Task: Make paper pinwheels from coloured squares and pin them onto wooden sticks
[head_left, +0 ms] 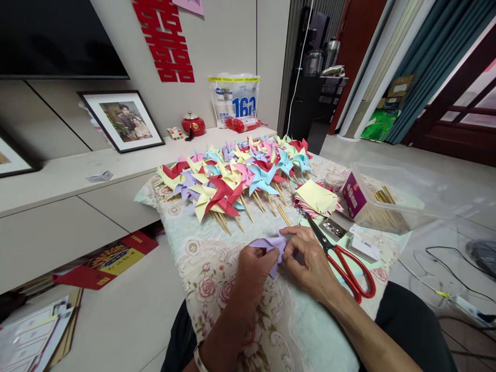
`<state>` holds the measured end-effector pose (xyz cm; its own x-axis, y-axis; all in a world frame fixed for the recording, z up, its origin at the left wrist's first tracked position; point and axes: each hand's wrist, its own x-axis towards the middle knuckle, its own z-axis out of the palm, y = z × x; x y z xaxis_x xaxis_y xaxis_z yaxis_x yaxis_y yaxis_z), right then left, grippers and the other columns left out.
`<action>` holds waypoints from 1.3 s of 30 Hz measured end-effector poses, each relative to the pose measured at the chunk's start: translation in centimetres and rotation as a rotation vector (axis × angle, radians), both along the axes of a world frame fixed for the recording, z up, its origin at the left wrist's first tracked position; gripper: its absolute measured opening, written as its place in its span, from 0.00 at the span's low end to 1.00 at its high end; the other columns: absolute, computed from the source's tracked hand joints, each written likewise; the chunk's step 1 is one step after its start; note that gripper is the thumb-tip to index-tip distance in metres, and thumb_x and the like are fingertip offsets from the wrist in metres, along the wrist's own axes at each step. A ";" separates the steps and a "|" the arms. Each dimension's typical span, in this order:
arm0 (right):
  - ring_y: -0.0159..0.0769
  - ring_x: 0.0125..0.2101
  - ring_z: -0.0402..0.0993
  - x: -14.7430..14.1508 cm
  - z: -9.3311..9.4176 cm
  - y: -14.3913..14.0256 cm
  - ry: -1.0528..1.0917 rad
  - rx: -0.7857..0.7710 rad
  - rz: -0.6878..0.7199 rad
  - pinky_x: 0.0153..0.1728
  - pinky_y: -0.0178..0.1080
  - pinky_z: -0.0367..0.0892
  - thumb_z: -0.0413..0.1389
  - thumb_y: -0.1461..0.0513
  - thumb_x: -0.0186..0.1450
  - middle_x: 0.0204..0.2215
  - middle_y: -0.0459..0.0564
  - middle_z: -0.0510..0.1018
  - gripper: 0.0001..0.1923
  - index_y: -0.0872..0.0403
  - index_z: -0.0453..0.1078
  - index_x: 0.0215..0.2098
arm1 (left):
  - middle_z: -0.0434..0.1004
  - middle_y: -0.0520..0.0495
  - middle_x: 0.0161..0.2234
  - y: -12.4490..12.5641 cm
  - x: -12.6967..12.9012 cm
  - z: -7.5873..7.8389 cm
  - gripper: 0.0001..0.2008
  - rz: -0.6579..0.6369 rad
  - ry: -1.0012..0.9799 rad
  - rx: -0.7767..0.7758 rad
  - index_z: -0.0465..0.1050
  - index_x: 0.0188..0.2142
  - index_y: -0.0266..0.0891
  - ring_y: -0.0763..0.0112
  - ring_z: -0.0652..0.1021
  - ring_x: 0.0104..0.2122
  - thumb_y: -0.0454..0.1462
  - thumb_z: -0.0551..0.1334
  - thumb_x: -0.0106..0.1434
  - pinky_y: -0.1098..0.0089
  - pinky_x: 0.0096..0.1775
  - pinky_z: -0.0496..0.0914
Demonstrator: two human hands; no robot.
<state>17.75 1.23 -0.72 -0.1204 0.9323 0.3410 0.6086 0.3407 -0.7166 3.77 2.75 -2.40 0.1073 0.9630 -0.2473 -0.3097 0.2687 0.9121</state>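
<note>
A purple paper pinwheel (pixel 271 244), partly folded, is held between my two hands above the flowered tablecloth. My left hand (pixel 256 263) closes on its left side, thumb pressed on the paper. From the right, my right hand (pixel 306 258) pinches the paper's other edge with its fingertips; the fingers partly hide the folds. Red-handled scissors (pixel 349 268) lie beside my right hand, blades pointing away. Past them sit a small open box of metal pins (pixel 335 227) and a stack of coloured paper squares (pixel 318 198). Many finished pinwheels on sticks (pixel 227 196) cover the far part.
A clear plastic bin (pixel 403 209) with wooden sticks (pixel 383 195) stands at the table's right. A small white box (pixel 363 248) lies by the scissors. Behind, a white ledge (pixel 62 181) holds a picture frame (pixel 122 121) and a red jar (pixel 192 125). Cables (pixel 449 253) run across the floor.
</note>
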 end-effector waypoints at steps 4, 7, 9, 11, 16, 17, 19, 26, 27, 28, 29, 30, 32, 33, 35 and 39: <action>0.50 0.52 0.67 0.1 0.0 0.0 0.028 -0.028 0.009 0.50 0.53 0.61 0.55 0.67 0.59 0.46 0.54 0.78 0.08 0.51 0.67 0.24 | 0.72 0.54 0.19 0.0 0.0 0.0 0.06 0.007 0.002 -0.020 0.76 0.25 0.37 0.72 0.70 0.20 0.37 0.68 0.46 0.71 0.27 0.67; 0.49 0.52 0.68 0.4 0.0 0.1 0.084 -0.058 0.030 0.50 0.52 0.61 0.56 0.67 0.59 0.46 0.54 0.78 0.07 0.51 0.67 0.24 | 0.72 0.54 0.19 0.0 0.0 -0.2 0.06 0.008 -0.006 -0.015 0.77 0.25 0.37 0.72 0.70 0.20 0.37 0.68 0.46 0.71 0.27 0.67; 0.49 0.53 0.68 0.5 -0.1 0.2 0.114 -0.071 0.049 0.50 0.51 0.61 0.56 0.68 0.58 0.46 0.53 0.78 0.07 0.51 0.68 0.24 | 0.73 0.53 0.20 0.1 0.0 -0.3 0.07 0.009 -0.011 -0.017 0.78 0.27 0.37 0.72 0.71 0.21 0.37 0.68 0.46 0.71 0.26 0.67; 0.49 0.53 0.68 0.6 -0.1 0.2 0.124 -0.075 0.061 0.50 0.51 0.61 0.56 0.69 0.58 0.45 0.53 0.78 0.07 0.51 0.68 0.24 | 0.75 0.53 0.20 0.1 -0.1 -0.4 0.08 0.012 -0.010 -0.026 0.78 0.28 0.36 0.71 0.72 0.20 0.37 0.68 0.46 0.71 0.26 0.67; 0.49 0.53 0.68 0.4 -0.1 0.1 0.107 -0.077 0.049 0.49 0.51 0.61 0.55 0.69 0.57 0.45 0.53 0.78 0.07 0.51 0.68 0.24 | 0.76 0.52 0.20 0.0 0.0 -0.2 0.09 0.011 -0.008 -0.039 0.78 0.28 0.35 0.71 0.72 0.20 0.37 0.68 0.46 0.71 0.26 0.67; 0.49 0.53 0.68 0.4 -0.1 0.1 0.106 -0.077 0.047 0.49 0.50 0.61 0.55 0.69 0.57 0.45 0.54 0.78 0.07 0.51 0.68 0.24 | 0.75 0.53 0.20 0.0 0.0 -0.2 0.09 0.008 -0.008 -0.032 0.78 0.28 0.35 0.71 0.72 0.20 0.37 0.68 0.46 0.71 0.26 0.67; 0.49 0.53 0.68 0.3 0.0 0.1 0.108 -0.079 0.050 0.49 0.50 0.61 0.55 0.68 0.57 0.44 0.54 0.79 0.07 0.51 0.68 0.24 | 0.75 0.53 0.20 0.0 0.0 -0.1 0.08 -0.001 -0.006 -0.023 0.77 0.27 0.35 0.72 0.71 0.20 0.37 0.67 0.46 0.72 0.25 0.66; 0.49 0.53 0.69 0.3 -0.1 0.2 0.109 -0.088 0.053 0.49 0.49 0.61 0.55 0.69 0.57 0.44 0.54 0.79 0.07 0.52 0.68 0.24 | 0.70 0.55 0.17 0.0 0.0 -0.3 0.07 0.001 0.050 -0.033 0.73 0.23 0.37 0.73 0.69 0.19 0.38 0.66 0.45 0.72 0.24 0.65; 0.49 0.53 0.69 0.3 -0.1 0.2 0.108 -0.087 0.054 0.48 0.49 0.61 0.55 0.69 0.57 0.44 0.54 0.79 0.07 0.52 0.69 0.24 | 0.68 0.55 0.16 0.0 0.0 -0.3 0.07 0.002 0.065 -0.035 0.73 0.22 0.37 0.74 0.68 0.18 0.38 0.66 0.45 0.72 0.24 0.65; 0.49 0.53 0.69 0.3 0.0 0.1 0.107 -0.085 0.057 0.48 0.49 0.61 0.55 0.69 0.57 0.43 0.54 0.79 0.07 0.52 0.69 0.24 | 0.68 0.55 0.16 0.0 0.0 -0.3 0.07 0.005 0.080 -0.038 0.72 0.21 0.37 0.74 0.68 0.18 0.38 0.65 0.45 0.72 0.23 0.64; 0.49 0.53 0.69 0.2 0.0 0.1 0.106 -0.082 0.062 0.48 0.49 0.62 0.56 0.69 0.57 0.42 0.54 0.79 0.07 0.52 0.69 0.24 | 0.67 0.55 0.16 0.0 0.0 -0.3 0.07 0.005 0.089 -0.040 0.72 0.21 0.37 0.74 0.67 0.18 0.39 0.65 0.45 0.71 0.23 0.64; 0.49 0.53 0.69 0.2 0.1 0.1 0.107 -0.080 0.068 0.48 0.49 0.62 0.56 0.68 0.58 0.42 0.54 0.79 0.07 0.52 0.69 0.24 | 0.67 0.55 0.16 0.0 -0.1 -0.2 0.07 0.003 0.093 -0.042 0.73 0.21 0.37 0.74 0.67 0.18 0.39 0.65 0.45 0.71 0.23 0.65; 0.49 0.52 0.69 0.4 0.3 0.0 0.119 -0.077 0.076 0.49 0.49 0.62 0.58 0.66 0.60 0.43 0.55 0.79 0.06 0.52 0.70 0.25 | 0.69 0.54 0.17 0.1 -0.2 -0.1 0.08 -0.010 0.087 -0.043 0.74 0.22 0.36 0.74 0.67 0.18 0.39 0.65 0.45 0.72 0.23 0.64; 0.49 0.52 0.69 0.6 0.3 0.0 0.140 -0.069 0.072 0.50 0.50 0.62 0.59 0.64 0.61 0.45 0.55 0.78 0.04 0.52 0.71 0.27 | 0.69 0.54 0.17 0.1 -0.3 -0.1 0.08 -0.019 0.084 -0.045 0.74 0.23 0.36 0.74 0.67 0.18 0.39 0.65 0.45 0.72 0.23 0.64; 0.49 0.53 0.69 1.2 0.3 0.1 0.212 -0.030 0.052 0.53 0.50 0.61 0.60 0.60 0.63 0.50 0.55 0.76 0.03 0.51 0.74 0.34 | 0.70 0.53 0.18 0.1 -0.6 0.1 0.09 -0.062 0.084 -0.054 0.75 0.24 0.35 0.74 0.67 0.18 0.39 0.65 0.45 0.72 0.23 0.63; 0.49 0.59 0.65 2.4 0.1 0.4 0.362 -0.045 0.066 0.56 0.49 0.60 0.60 0.56 0.65 0.59 0.55 0.71 0.22 0.48 0.69 0.57 | 0.70 0.52 0.19 0.3 -1.7 0.9 0.09 -0.248 0.123 -0.078 0.74 0.26 0.35 0.74 0.67 0.19 0.39 0.64 0.45 0.73 0.22 0.62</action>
<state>20.19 1.64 -0.63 -0.0598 0.9417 0.3312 0.2908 0.3338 -0.8967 2.06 3.01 -1.52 0.3016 0.8887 -0.3454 -0.1140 0.3933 0.9123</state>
